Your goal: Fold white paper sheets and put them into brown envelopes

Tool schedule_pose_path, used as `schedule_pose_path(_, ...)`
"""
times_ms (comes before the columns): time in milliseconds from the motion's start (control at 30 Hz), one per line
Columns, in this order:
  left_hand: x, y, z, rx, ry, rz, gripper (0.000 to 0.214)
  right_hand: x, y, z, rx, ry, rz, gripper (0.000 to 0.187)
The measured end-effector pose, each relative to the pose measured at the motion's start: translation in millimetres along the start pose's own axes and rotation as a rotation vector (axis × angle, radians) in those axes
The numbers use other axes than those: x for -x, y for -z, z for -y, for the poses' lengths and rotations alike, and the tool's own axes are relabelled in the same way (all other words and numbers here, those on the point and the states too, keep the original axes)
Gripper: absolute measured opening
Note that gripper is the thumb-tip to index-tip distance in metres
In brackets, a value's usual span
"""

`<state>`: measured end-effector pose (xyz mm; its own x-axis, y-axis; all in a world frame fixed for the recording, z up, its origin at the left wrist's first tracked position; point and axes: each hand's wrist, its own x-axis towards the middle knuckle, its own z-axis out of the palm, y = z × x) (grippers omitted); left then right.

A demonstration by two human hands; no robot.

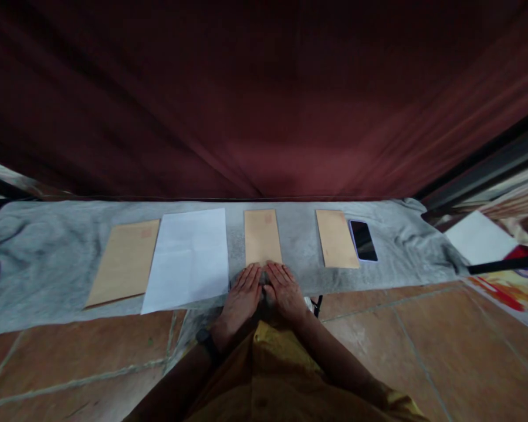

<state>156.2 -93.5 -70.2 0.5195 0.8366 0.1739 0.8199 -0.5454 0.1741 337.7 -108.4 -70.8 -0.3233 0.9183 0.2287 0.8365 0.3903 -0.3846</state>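
Note:
A brown paper envelope (262, 234) lies on the grey cloth straight in front of me, a faint reddish mark near its top right. On its near edge rest the fingertips of my left hand (245, 293) and my right hand (286, 290), side by side with fingers stretched out flat. Neither hand grips anything. White paper sheets (189, 258) are just left of my left hand, beside a stack of larger brown envelopes (125, 261). To the right of my right hand are more small brown envelopes (338, 239).
A phone (363, 240) with a dark screen lies beside the right envelopes. The grey cloth (405, 252) covers a narrow bench before a dark red curtain (264, 117). Tiled floor (378, 334) shows below. At far right are a white sheet (481, 237) and a colourful printed sheet (514, 287).

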Motion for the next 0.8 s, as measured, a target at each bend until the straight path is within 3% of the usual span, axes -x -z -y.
schedule_pose_path(167,5,3.6,2,-0.02,0.051,-0.006,0.049,8,7,-19,0.071,-0.025,-0.042,0.049)
schedule_pose_path(300,2,7.7,5,-0.057,0.031,0.058,0.049,7,7,-17,0.092,-0.055,-0.067,0.047)
schedule_pose_path(400,-10,11.0,8,-0.023,0.068,0.02,0.043,5,6,-12,0.107,-0.093,-0.078,0.046)
schedule_pose_path(533,-31,11.7,9,0.092,0.228,-0.131,0.027,3,3,-7,0.121,-0.123,-0.097,0.045)
schedule_pose_path(633,-42,10.1,8,0.171,0.37,-0.191,0.03,2,-1,-7,0.12,-0.128,-0.115,0.046)
schedule_pose_path(800,-60,15.5,19,0.449,0.651,-0.103,0.056,1,-8,-6,0.126,-0.163,-0.118,0.047)
